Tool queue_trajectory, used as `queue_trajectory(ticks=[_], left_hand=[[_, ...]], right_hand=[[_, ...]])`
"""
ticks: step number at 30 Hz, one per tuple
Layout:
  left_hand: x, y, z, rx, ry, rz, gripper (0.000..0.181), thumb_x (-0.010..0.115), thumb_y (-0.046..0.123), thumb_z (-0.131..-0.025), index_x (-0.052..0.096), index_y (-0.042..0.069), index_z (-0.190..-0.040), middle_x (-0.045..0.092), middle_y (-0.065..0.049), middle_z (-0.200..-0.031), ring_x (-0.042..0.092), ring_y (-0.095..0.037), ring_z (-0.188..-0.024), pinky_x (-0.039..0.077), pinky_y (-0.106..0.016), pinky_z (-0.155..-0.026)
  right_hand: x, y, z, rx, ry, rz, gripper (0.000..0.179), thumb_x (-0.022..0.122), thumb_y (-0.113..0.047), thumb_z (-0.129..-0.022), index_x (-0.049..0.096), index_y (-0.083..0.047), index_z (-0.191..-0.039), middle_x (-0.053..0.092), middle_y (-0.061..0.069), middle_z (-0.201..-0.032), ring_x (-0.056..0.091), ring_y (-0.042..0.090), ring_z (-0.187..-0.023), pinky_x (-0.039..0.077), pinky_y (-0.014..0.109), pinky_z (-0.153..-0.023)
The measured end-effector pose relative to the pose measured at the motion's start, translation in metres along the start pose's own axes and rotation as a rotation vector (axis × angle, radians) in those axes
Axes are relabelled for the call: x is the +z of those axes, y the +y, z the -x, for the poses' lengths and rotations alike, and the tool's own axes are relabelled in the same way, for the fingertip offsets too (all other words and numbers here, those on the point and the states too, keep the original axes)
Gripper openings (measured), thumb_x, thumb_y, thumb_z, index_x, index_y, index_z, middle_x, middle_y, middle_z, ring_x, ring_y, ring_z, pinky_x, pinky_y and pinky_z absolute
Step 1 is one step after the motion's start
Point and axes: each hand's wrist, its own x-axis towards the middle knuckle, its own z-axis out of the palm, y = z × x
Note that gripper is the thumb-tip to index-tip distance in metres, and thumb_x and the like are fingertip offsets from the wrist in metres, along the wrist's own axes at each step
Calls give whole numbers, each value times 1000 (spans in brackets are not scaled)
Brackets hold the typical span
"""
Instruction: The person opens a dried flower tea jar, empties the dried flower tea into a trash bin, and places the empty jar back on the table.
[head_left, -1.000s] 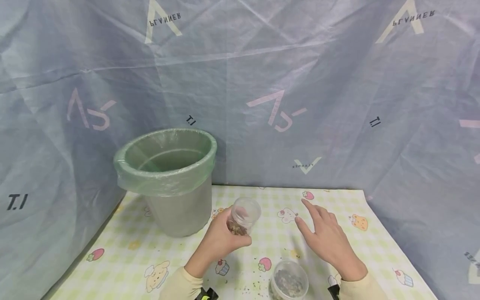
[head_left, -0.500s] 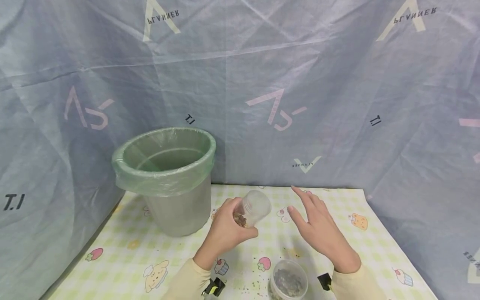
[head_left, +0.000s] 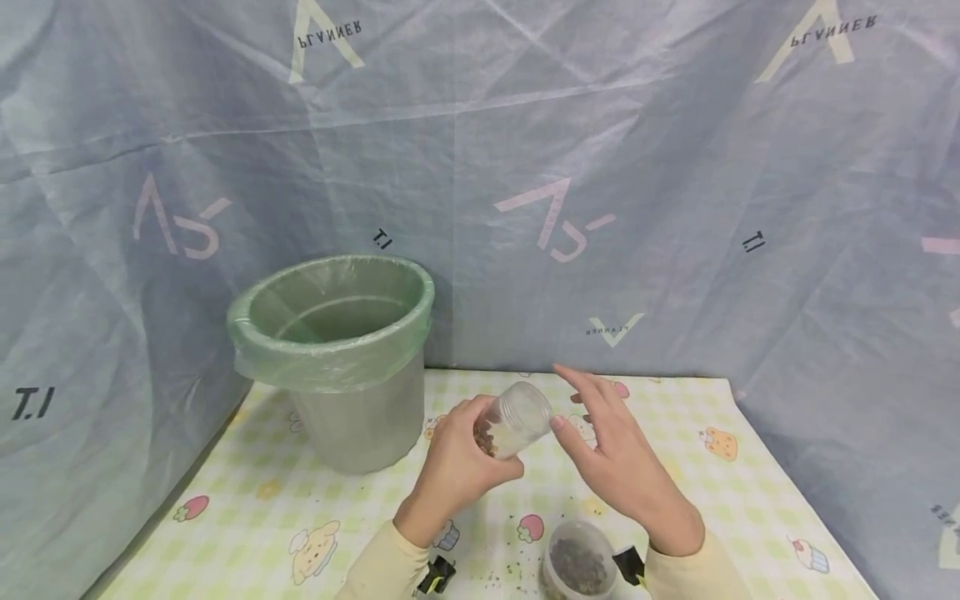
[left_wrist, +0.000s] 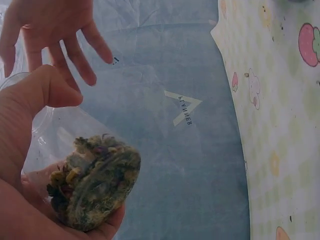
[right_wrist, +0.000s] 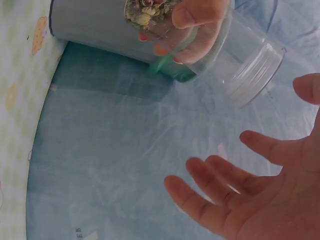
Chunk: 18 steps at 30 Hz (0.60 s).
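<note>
A person's left hand (head_left: 461, 458) grips a clear jar (head_left: 519, 421) of dried plant matter (left_wrist: 100, 185), its tilted long axis aiming the mouth toward the right hand (head_left: 618, 462), fingers apart, just beside the rim.

Jar (head_left: 516, 419): clear plastic by look, glossy, neck ridged; dried contents (left_wrist: 97, 182) rough, flaky. Bin (head_left: 367, 429) — smooth, matt plastic; liner (head_left: 337, 367) — thin, glossy film. Backdrop (head_left: 675, 167): creased, matt cloth. Tabletop (head_left: 240, 533): smooth.
</note>
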Motion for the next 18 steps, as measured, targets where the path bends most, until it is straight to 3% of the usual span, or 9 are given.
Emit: queue_trajectory(ticks=[4, 11, 18], left_hand=[[1, 0, 0, 8, 0, -4, 52, 86, 19, -68, 68, 33, -114, 66, 9, -92, 60, -13, -80, 49, -30, -71], [4, -2, -2, 27, -5, -75, 53, 89, 22, -67, 69, 28, -116, 66, 12, -98, 55, -11, -81, 48, -28, -70], [7, -5, -3, 55, 14, -159, 51, 90, 25, -64, 70, 25, -111, 67, 12, -97, 53, -9, -82, 46, -27, -70]], right_hand=[[5, -1, -2, -34, -8, -3, 60, 61, -35, -104, 35, -38, -159, 46, -6, -149, 54, 18, -118, 52, 42, -91], [11, 1, -4, -104, -9, -34, 61, 65, -29, -102, 40, -30, -158, 53, -4, -142, 54, 11, -113, 54, 35, -89], [16, 5, -5, -76, -23, -30, 55, 64, -33, -103, 45, -32, -154, 57, -4, -123, 55, 11, -95, 54, 34, -83]])
